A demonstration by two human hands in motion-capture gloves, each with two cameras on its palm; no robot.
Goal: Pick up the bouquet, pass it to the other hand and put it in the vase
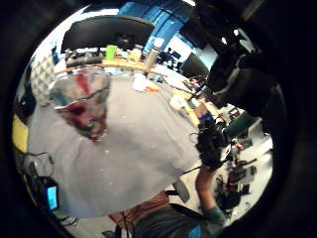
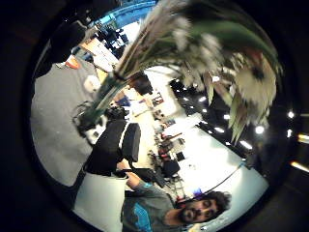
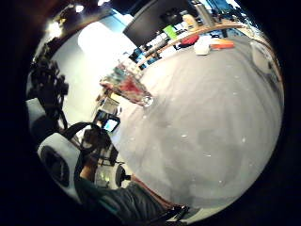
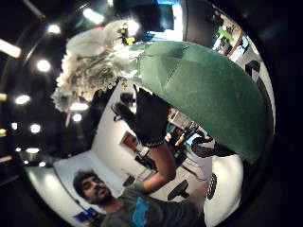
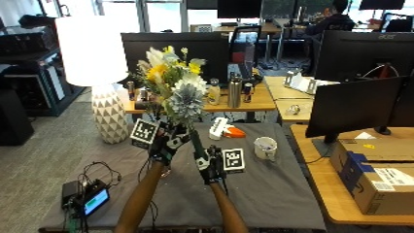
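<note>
In the outside view I hold the bouquet (image 5: pixel 175 82) of yellow, white and grey-blue flowers upright above the grey table (image 5: pixel 271 194). My right hand (image 5: pixel 208 165) grips the lower end of its green stems (image 5: pixel 195 141); the left thumb side palm view shows this grip on the stems (image 2: pixel 104 94). My left hand (image 5: pixel 165 140) is raised beside the stems just under the blooms, and it (image 4: pixel 147 118) shows with fingers spread next to a big green leaf (image 4: pixel 208 94). The glass vase (image 1: pixel 81 101) with red and blue markings stands on the table, also seen as the vase (image 3: pixel 127 87).
A white mug (image 5: pixel 265 147) and a white and orange object (image 5: pixel 223 130) sit on the table's far side. A black device with a blue screen (image 5: pixel 87 198) lies at the near left corner. A white lamp (image 5: pixel 97 63) stands left; monitors and cardboard boxes (image 5: pixel 378 170) stand right.
</note>
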